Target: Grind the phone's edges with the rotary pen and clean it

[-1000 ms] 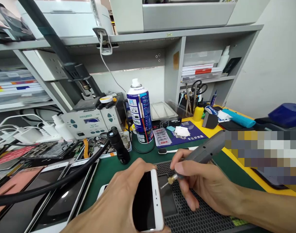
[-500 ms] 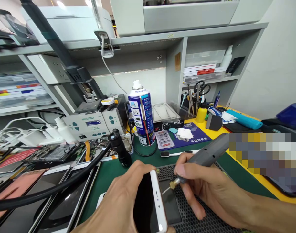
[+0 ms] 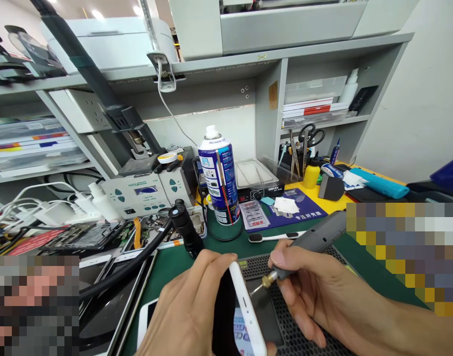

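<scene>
My left hand (image 3: 187,304) is closed around a white-framed smartphone (image 3: 244,296), holding it tilted up on its long side. The phone's dark screen shows a reflection of printed lettering near its lower part. In my right hand (image 3: 311,287) is a grey pen-shaped rotary tool (image 3: 311,242), gripped like a pen. Its brass chuck (image 3: 268,281) carries a thin metal bit, whose tip is at the phone's right edge; I cannot tell whether it touches. Below both hands lies a black perforated pad (image 3: 296,316) with a smooth dark rectangle.
A blue spray can (image 3: 219,183) and a black flashlight (image 3: 186,230) stand behind my left hand. A double-ended brush (image 3: 274,237) lies beyond the pad. More phones (image 3: 111,301) and a thick black hose (image 3: 137,257) are at left. A soldering station (image 3: 141,193) stands behind.
The phone has shifted slightly right and turned, and a reflection of lettering now shows on its screen. My right hand keeps the tool's tip at the phone's edge. The camera view has shifted slightly.
</scene>
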{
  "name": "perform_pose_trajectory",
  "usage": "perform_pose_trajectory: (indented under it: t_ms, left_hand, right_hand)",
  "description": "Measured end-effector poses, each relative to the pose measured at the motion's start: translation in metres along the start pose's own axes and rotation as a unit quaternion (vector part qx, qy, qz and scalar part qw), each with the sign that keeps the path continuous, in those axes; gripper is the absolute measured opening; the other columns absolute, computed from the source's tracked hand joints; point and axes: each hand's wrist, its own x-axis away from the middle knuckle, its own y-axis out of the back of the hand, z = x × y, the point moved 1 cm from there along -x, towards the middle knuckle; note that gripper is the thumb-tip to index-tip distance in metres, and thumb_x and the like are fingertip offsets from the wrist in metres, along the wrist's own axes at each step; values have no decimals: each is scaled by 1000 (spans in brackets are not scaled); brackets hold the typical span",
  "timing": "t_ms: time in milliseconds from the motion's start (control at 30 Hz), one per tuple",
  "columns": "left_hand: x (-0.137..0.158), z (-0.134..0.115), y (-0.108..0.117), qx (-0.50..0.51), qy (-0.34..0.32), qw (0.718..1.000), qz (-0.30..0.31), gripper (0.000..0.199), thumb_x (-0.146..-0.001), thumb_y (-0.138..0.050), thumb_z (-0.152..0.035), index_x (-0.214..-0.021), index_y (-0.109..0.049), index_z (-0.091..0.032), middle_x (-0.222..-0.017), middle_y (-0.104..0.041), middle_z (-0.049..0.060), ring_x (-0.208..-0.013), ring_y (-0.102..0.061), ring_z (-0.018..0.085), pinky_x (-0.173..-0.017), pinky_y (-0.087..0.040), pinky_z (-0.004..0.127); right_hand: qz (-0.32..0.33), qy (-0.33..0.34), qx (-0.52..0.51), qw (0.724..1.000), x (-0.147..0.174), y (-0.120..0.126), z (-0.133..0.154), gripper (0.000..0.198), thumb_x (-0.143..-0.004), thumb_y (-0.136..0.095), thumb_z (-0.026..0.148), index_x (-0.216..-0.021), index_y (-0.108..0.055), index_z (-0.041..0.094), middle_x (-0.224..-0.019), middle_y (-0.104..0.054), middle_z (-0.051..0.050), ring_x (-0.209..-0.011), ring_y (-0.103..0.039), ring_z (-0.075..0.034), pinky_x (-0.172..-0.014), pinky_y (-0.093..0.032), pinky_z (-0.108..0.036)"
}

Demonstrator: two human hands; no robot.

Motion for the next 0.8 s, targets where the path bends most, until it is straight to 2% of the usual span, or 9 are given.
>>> perform_pose_trajectory:
  t_ms: [200, 567, 800]
  left_hand:
    - [1, 6, -5, -32, -25, 999, -9, 79, -75, -77, -47, -138, -36, -24, -123, -63, 12, -109, -69, 32, -83, -65, 44]
    - [3, 7, -5, -49, -46, 997, -37, 79, -73, -78, -44, -137, -36, -22, -116, -65, 12, -103, -71, 30, -81, -65, 42]
    - [5, 8, -6, -42, -25, 998, -24, 81, -71, -78, -45, -139, -39, -24, -126, -63, 13, -109, -70, 33, -85, -64, 42]
  right_hand:
    - [11, -1, -3, 1000, 0, -1, -1, 31, -85, -70, 40, -68, -60, 15, -56, -61, 2, -33, -54, -7, -33, -44, -15]
    - [5, 1, -4, 1000, 1, -2, -1, 31, -83, -72, 40, -68, -59, 15, -56, -61, 3, -33, -55, -8, -32, -43, -15]
    - [2, 6, 0, 1000, -2, -1, -2, 33, -82, -72, 41, -66, -59, 15, -56, -61, 3, -34, -55, -8, -32, -44, -15]
